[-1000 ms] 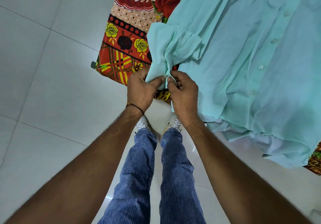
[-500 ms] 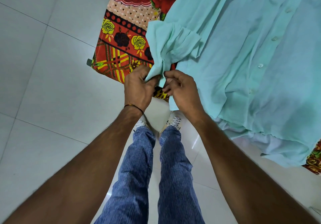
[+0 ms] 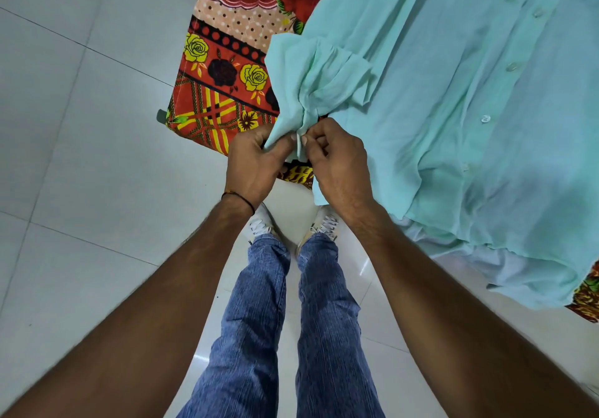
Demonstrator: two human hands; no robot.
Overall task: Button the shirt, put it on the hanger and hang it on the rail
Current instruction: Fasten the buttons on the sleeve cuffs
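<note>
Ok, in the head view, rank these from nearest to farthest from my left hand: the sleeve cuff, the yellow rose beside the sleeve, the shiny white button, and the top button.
1. The sleeve cuff: pinched in the left hand itself.
2. The yellow rose: straight beyond the hand.
3. The shiny white button: well out to the right.
4. The top button: farthest, up and right.

the shirt (image 3: 453, 109) is thin, matt mint cloth, softly creased and bunched into folds at the grip, where the left hand (image 3: 252, 164) and right hand (image 3: 337, 164) pinch it. right of the grip, its buttons (image 3: 485, 119) look like pale, glossy plastic. left of the grip, the flower-printed cloth (image 3: 223, 70) is matt. the floor (image 3: 81, 158) is smooth, glossy tile. below the grip, the jeans (image 3: 256, 320) are streaky blue denim.
</note>
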